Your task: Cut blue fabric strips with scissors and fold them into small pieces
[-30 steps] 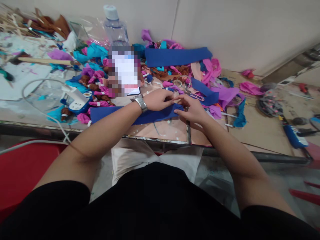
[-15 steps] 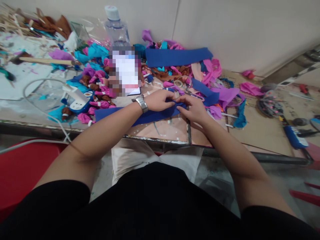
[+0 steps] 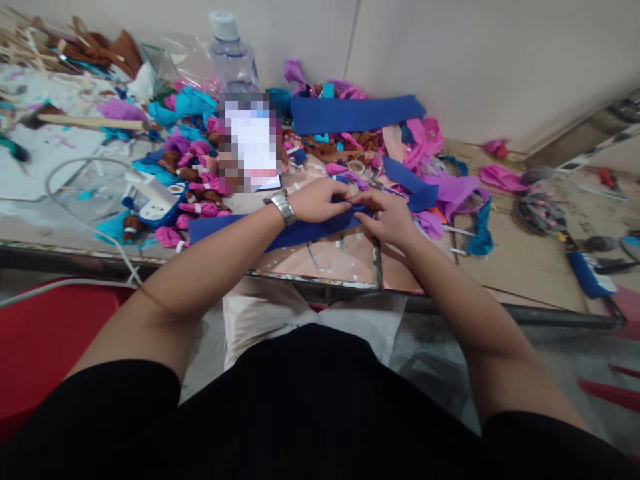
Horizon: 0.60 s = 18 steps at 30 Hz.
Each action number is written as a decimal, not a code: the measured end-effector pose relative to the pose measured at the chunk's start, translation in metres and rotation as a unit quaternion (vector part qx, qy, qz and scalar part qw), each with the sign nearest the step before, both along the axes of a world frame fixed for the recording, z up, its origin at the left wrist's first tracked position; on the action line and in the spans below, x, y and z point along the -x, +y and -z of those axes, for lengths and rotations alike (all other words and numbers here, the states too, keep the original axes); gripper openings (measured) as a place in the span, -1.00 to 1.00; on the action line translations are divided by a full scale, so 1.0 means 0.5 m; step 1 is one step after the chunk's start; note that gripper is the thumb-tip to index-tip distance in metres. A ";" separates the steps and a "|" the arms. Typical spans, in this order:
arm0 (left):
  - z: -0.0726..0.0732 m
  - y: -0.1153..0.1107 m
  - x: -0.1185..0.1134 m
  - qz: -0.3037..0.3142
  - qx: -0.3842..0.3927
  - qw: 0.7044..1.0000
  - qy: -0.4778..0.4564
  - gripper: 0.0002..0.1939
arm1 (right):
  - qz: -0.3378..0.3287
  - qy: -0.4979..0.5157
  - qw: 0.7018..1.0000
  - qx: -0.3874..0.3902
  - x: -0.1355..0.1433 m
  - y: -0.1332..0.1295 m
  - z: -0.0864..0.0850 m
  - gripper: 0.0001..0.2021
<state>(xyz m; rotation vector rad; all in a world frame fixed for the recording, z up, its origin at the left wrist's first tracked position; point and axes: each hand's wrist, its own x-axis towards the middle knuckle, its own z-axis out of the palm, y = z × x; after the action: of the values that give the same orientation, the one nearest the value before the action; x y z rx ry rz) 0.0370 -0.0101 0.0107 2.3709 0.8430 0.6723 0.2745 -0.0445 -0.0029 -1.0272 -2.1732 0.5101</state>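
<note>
A long dark blue fabric strip (image 3: 305, 231) lies along the table's front part, its right end gathered between my fingers. My left hand (image 3: 320, 200), with a metal watch at the wrist, pinches the strip from the left. My right hand (image 3: 385, 215) pinches the same gathered end from the right, its fingertips close to the left ones. Just behind my hands are scissors (image 3: 395, 190) and a roll of tape (image 3: 356, 168). Another blue strip (image 3: 355, 115) lies flat on the heap farther back, and a folded blue piece (image 3: 410, 185) rests to the right.
Pink, brown and turquoise fabric bundles (image 3: 200, 148) crowd the table. Behind them stands a clear bottle (image 3: 234, 60), beside a lit phone (image 3: 256, 143). At left are a hammer (image 3: 95, 121) and a white cable (image 3: 90, 162); at right, a pincushion-like grey object (image 3: 541, 208) on cardboard (image 3: 505, 253).
My fingers have shifted very slightly at the gathered end of the blue strip. Both hands keep their grip in almost the same place.
</note>
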 end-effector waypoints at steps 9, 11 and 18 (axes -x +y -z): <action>0.004 -0.001 -0.001 -0.006 -0.010 1.000 0.001 -0.75 | 0.018 0.006 1.000 -0.006 0.001 0.001 -0.002 -0.80; 0.004 -0.001 -0.001 -0.012 -0.012 1.000 0.005 -0.76 | 0.022 0.004 1.000 -0.002 0.000 0.001 -0.002 -0.79; 0.002 -0.005 -0.005 -0.023 -0.001 1.000 -0.002 -0.74 | 0.029 0.000 1.000 0.001 -0.001 0.003 -0.001 -0.79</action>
<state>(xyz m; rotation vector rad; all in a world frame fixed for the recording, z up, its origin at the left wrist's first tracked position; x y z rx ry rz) 0.0394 -0.0127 0.0096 2.3575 0.8988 0.6978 0.2750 -0.0430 -0.0024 -1.0884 -2.1359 0.4845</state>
